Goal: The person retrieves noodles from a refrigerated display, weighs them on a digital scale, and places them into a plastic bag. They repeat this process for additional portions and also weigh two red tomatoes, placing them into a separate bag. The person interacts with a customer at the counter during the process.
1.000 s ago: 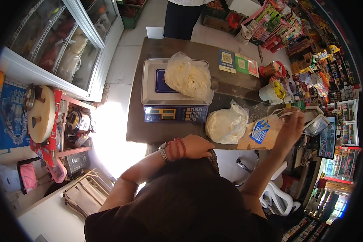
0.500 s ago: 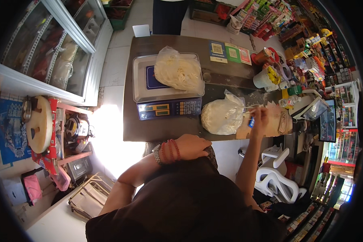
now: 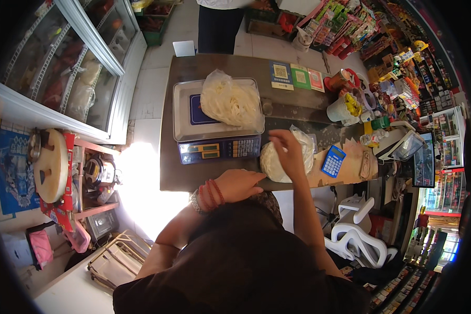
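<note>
A clear plastic bag of pale noodles [image 3: 230,99] lies on the metal tray of a blue digital scale [image 3: 220,149]. Nearer me, a second plastic bag with pale contents [image 3: 304,152] sits at the counter's front edge. My right hand [image 3: 289,149] is raised over this second bag and partly covers it. Its fingers are bent together, and what they hold, if anything, cannot be made out. My left hand [image 3: 239,184], with red beads and a watch at the wrist, rests at the counter edge below the scale, fingers stretched out. A blue calculator [image 3: 333,161] lies right of the second bag.
The dark counter [image 3: 193,175] holds payment code cards [image 3: 300,77], a white cup with yellow things [image 3: 345,108] and a screen [image 3: 424,159] at right. A person [image 3: 222,26] stands beyond it. A glass-door fridge [image 3: 73,68] is at left, a white chair [image 3: 358,238] at lower right.
My right hand has moved left from above the calculator to over the second bag; the pale strand seen at its fingers no longer shows. The calculator is uncovered. My left hand has shifted slightly.
</note>
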Action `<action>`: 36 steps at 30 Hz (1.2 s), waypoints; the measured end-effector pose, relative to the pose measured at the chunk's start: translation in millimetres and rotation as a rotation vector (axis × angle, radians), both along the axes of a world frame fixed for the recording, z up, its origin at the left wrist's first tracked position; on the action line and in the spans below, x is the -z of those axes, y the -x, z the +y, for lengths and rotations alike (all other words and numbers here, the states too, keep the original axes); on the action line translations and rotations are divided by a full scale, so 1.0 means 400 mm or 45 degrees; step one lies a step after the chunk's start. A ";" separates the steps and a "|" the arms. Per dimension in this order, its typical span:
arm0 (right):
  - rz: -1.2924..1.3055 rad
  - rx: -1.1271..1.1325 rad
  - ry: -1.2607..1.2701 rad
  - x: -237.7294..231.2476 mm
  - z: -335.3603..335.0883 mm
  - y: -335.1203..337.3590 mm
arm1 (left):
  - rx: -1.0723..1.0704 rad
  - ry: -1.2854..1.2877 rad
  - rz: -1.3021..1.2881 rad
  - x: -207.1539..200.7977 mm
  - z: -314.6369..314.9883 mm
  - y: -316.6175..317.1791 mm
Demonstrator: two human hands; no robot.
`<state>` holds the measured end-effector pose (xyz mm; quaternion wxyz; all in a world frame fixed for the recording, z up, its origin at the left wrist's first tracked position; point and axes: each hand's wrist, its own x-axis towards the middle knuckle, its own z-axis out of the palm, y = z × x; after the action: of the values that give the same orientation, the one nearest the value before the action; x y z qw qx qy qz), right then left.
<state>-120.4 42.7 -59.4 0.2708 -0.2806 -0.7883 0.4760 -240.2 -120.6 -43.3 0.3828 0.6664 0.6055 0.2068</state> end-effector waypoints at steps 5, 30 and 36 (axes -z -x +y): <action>-0.026 -0.207 -0.188 0.099 0.028 0.259 | 0.028 0.027 0.045 -0.009 0.001 0.005; 0.096 -0.057 -0.430 -0.085 0.035 0.242 | -0.067 -0.070 0.116 0.039 -0.006 0.047; 0.603 -0.084 -0.147 -0.256 0.048 0.220 | -0.054 -0.055 0.125 0.048 -0.011 0.035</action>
<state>-208.3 62.0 42.9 0.4479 -0.1194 -0.7375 0.4911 -254.3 -124.9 -62.7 0.3335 0.6710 0.6329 0.1949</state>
